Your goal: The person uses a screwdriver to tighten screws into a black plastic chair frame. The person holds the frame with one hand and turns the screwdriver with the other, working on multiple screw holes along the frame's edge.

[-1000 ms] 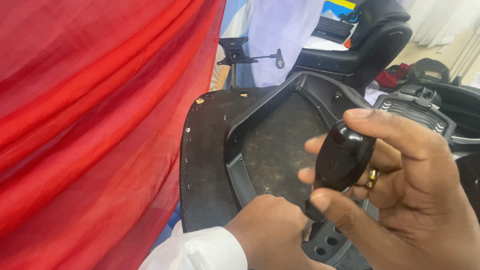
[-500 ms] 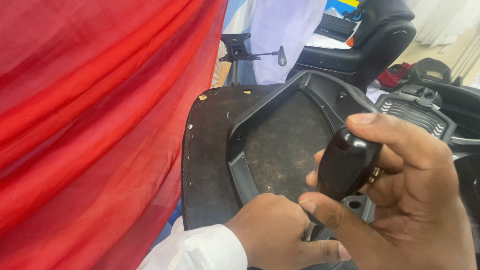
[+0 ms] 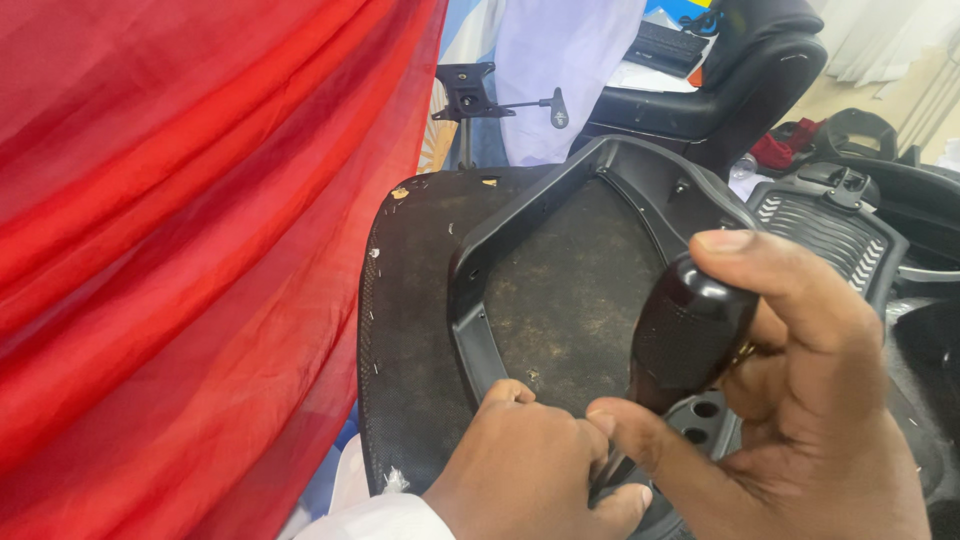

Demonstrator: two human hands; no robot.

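Note:
An upturned black chair seat [image 3: 410, 330] lies before me, its underside up, with a black plastic frame [image 3: 520, 225] fixed on the dark board. My right hand [image 3: 810, 400] grips the dark rounded handle of a screwdriver [image 3: 690, 335], held upright over the frame's near edge. My left hand [image 3: 530, 475] sits below it, fingers closed around the screwdriver's shaft near the tip. The tip itself is hidden by my fingers.
A red curtain [image 3: 180, 250] hangs along the left, close to the seat. Behind stand a black office chair [image 3: 740, 80], a chair base mechanism on a post [image 3: 470, 95] and a person in pale clothing [image 3: 570, 60]. Black chair parts [image 3: 830, 225] lie at right.
My right hand with the screwdriver handle has shifted slightly down and right. My left hand has stayed at the shaft. The view has drifted a little.

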